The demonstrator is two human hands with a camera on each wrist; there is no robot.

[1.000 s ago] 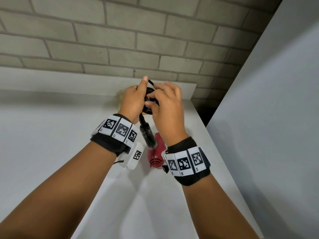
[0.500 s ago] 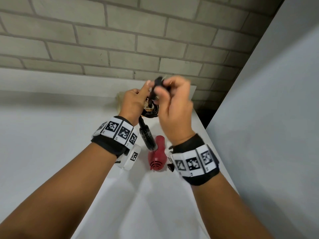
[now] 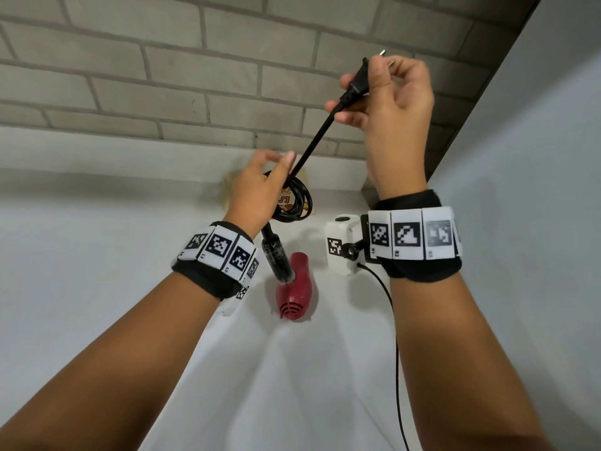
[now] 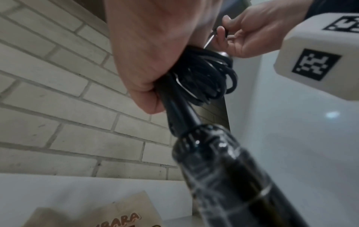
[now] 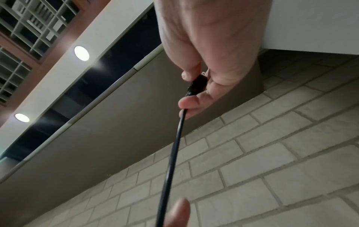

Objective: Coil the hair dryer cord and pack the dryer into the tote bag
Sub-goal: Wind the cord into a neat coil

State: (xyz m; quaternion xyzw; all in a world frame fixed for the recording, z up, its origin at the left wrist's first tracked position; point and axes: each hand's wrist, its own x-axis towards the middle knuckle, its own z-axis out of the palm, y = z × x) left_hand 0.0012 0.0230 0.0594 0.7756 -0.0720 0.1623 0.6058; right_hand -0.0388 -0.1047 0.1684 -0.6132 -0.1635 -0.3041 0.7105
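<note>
The red hair dryer [image 3: 295, 289] hangs by its black handle [image 3: 276, 257] below my left hand [image 3: 260, 193], above the white table [image 3: 97, 255]. My left hand grips the coiled black cord [image 3: 297, 203] at the handle's top; the coil [image 4: 205, 76] bunches under my palm. My right hand [image 3: 387, 99] is raised to the upper right and pinches the black plug [image 3: 357, 81], its prongs pointing up. The cord end [image 3: 312, 144] runs taut from the plug down to the coil. The same plug [image 5: 197, 84] sits between thumb and fingers. A beige tote bag [image 4: 93, 215] lies flat by the wall.
A grey brick wall [image 3: 162, 76] backs the table, and a pale panel [image 3: 520, 157] closes the right side. The right wrist camera [image 3: 341, 245] and its thin cable [image 3: 395, 336] hang under my right wrist. The tote bag [image 3: 286, 198] is mostly hidden behind my left hand.
My right hand has lifted away from the coil up and to the right, pulling the plug end taut. The left hand keeps its grip on the coil and the dryer still hangs.
</note>
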